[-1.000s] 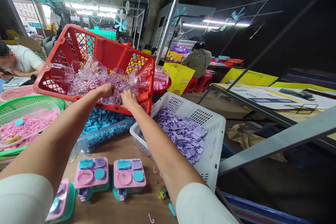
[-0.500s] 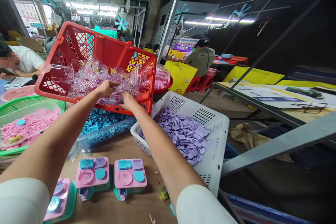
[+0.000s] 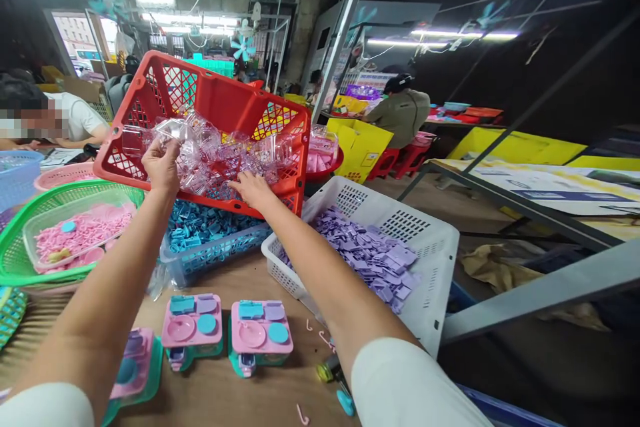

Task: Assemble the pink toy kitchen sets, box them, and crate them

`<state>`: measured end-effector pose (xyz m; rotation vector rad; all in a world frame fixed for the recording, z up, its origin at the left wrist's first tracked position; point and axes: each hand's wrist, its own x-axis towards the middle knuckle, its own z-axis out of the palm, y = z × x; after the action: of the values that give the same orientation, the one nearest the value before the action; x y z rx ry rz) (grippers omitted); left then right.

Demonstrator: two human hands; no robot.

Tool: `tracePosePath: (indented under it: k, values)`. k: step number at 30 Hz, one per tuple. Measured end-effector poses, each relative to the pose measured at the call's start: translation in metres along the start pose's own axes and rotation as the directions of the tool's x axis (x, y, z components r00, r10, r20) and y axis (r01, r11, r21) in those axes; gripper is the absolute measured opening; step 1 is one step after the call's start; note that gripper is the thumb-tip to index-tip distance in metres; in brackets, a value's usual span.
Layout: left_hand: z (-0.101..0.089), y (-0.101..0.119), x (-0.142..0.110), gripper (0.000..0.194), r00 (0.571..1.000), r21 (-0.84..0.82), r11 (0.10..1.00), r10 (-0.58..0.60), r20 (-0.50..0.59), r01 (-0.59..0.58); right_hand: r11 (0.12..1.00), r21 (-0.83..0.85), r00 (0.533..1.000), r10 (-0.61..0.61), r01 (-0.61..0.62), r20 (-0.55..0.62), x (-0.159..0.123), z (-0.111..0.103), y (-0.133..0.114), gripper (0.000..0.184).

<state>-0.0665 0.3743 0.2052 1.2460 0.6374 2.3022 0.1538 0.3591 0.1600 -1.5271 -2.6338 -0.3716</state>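
My left hand is closed on a clear plastic part, raised at the left side of a tilted red crate. Many similar clear, box-like pieces fill the crate's lower part. Over its front rim reaches my right hand, fingers extended and lying against those pieces. Its fingertips are partly hidden among them. On the table before me stand three pink and teal toy sets, two of them side by side: one toy set and another toy set. My left forearm partly covers the third toy set.
Beneath the crate is a blue basket of blue parts. To its right leans a white basket with purple pieces. A green basket with pink parts stands left. Small pink hooks lie on the table. Two people sit farther off.
My left hand has drawn back leftward from the middle of the crate, lifting a clear plastic part. My right hand stays among the pieces, its fingers more outstretched. The view has shifted slightly left.
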Motion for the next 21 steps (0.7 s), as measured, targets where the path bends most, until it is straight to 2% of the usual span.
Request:
tracePosePath:
  k: [3,7,11,16,21]
  values:
    - [0.001,-0.006,0.002,0.035,0.990,-0.105,0.994,-0.021,-0.140,0.007,0.998,-0.030,0.999,-0.046,0.046,0.018,0.006,0.000,-0.002,0.055]
    - [-0.002,-0.009,0.003,0.029,0.969,-0.137,0.991,-0.044,-0.242,0.010,0.997,-0.040,0.997,-0.069,0.071,0.046,0.014,0.000,-0.004,0.053]
    - [-0.006,-0.010,0.001,0.027,0.948,-0.103,0.992,-0.099,-0.301,0.071,0.999,-0.009,0.998,-0.038,0.038,0.050,0.018,-0.009,-0.001,0.070]
    - [-0.009,-0.014,-0.001,0.021,0.941,-0.088,0.993,-0.099,-0.324,0.074,0.996,0.080,0.998,0.039,-0.036,-0.044,0.020,-0.047,0.008,0.073]
    - [-0.011,-0.018,0.000,0.021,0.944,-0.095,0.992,-0.106,-0.313,0.080,0.993,0.118,0.987,0.022,-0.003,-0.160,0.028,-0.101,0.002,0.071]
